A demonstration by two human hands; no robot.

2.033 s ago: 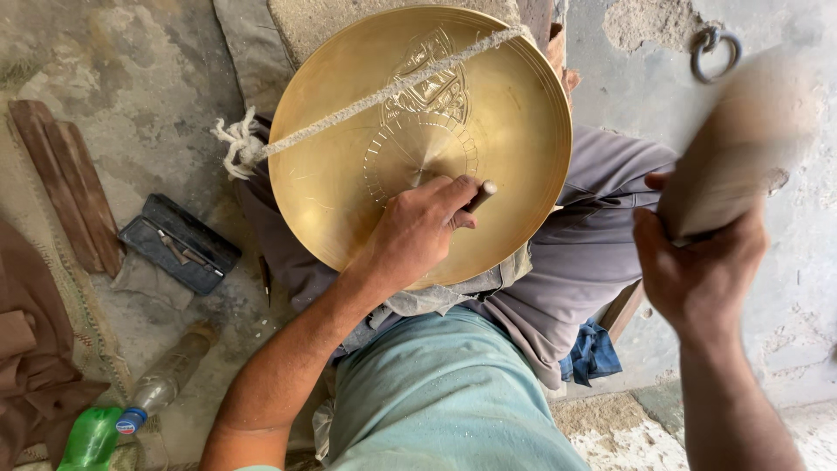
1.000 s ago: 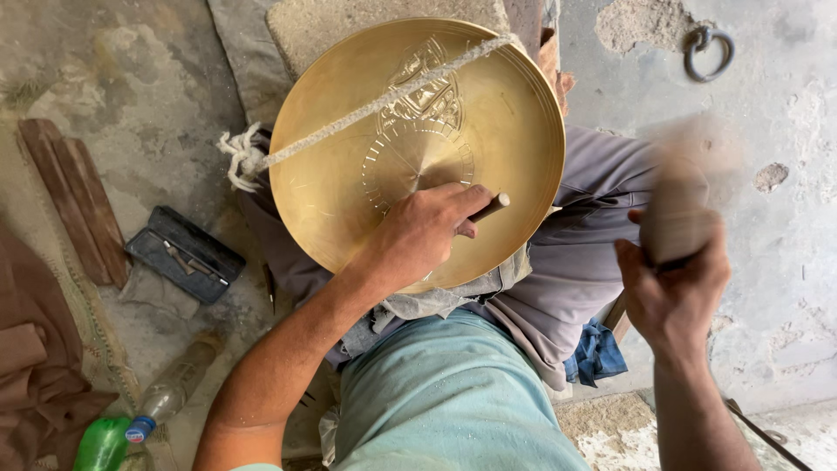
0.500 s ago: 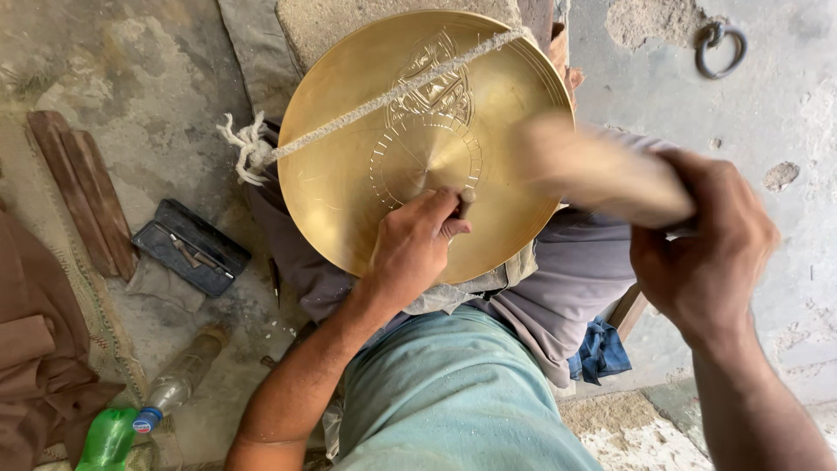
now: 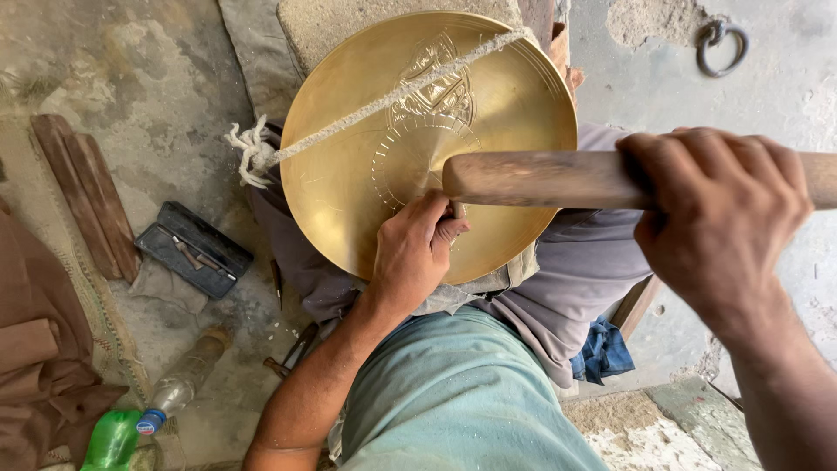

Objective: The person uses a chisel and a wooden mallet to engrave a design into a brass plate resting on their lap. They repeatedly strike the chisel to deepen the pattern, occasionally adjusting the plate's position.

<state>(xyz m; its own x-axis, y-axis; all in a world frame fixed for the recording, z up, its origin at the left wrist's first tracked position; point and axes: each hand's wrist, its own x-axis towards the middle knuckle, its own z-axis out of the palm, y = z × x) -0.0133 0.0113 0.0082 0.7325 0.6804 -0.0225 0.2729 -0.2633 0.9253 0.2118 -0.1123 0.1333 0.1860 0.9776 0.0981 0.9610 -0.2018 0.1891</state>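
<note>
1. While my right hand [image 4: 719, 218] is nearest the camera, it is wrapped tight around a wooden mallet [image 4: 558, 179], whose long axis runs level, left to right, across the plate.
2. My left hand [image 4: 414, 253] lies just below the mallet's blunt end, fingers curled shut on a small punch [image 4: 457, 209] I can barely see; the mallet end sits right over it, touching or nearly so.
3. Both rest against the brass plate [image 4: 366, 174], propped on my lap, tilted away, with an engraved emblem above its middle and a rope [image 4: 366, 113] slanting across it.
4. Farther left on the floor: a dark flat tool case [image 4: 193, 249], wooden strips [image 4: 83, 192], a clear bottle [image 4: 187, 379] and a green bottle with a blue cap [image 4: 113, 439].
5. Farthest, upper right, an iron ring [image 4: 719, 44] sits on the concrete.
</note>
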